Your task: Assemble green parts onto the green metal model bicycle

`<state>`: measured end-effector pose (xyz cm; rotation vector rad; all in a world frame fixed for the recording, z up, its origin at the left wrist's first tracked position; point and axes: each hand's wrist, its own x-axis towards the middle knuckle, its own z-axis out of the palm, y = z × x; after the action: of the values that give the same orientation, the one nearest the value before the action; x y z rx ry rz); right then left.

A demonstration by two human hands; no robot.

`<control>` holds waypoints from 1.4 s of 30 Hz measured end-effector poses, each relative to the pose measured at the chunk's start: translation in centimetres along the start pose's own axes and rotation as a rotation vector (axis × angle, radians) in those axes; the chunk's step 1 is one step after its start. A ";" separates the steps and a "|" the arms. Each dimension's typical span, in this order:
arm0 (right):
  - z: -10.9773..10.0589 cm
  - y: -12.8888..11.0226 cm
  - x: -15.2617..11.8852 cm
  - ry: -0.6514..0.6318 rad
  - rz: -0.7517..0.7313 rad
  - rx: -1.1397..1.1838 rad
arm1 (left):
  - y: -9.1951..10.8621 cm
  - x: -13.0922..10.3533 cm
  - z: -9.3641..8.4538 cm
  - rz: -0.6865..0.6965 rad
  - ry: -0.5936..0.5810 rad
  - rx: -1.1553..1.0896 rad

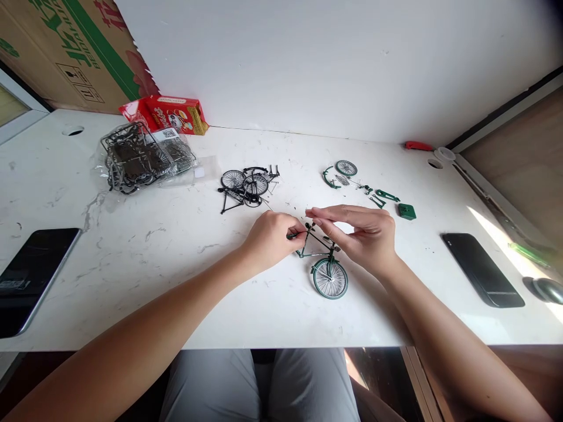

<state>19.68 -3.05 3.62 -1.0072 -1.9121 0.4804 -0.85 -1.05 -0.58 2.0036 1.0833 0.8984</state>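
A small green model bicycle (329, 278), with one spoked wheel fitted at its near end, is held just above or on the white table. My left hand (276, 237) pinches its far end, near a small dark part between thumb and finger. Over the same end is my right hand (363, 231), thumb and index fingertips brought together; whatever lies between them is too small to make out. Behind my hands lie loose green parts: a spoked wheel (346, 168), a curved mudguard (329, 177) and a boxy piece (407, 211).
Black model bicycle parts (244, 186) lie at the centre back. A plastic bag of dark parts (145, 158) and a red packet (169, 115) are at back left. Phones rest at the left (37, 275) and right (482, 269). A red object (417, 145) lies by the wall.
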 end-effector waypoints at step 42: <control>-0.1 0.3 0.0 -0.024 -0.011 0.014 | -0.6 -0.1 0.3 -0.012 0.018 0.007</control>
<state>19.86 -2.85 3.47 -0.9860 -1.9323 0.5010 -0.88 -0.96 -1.24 1.9965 1.1087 0.9086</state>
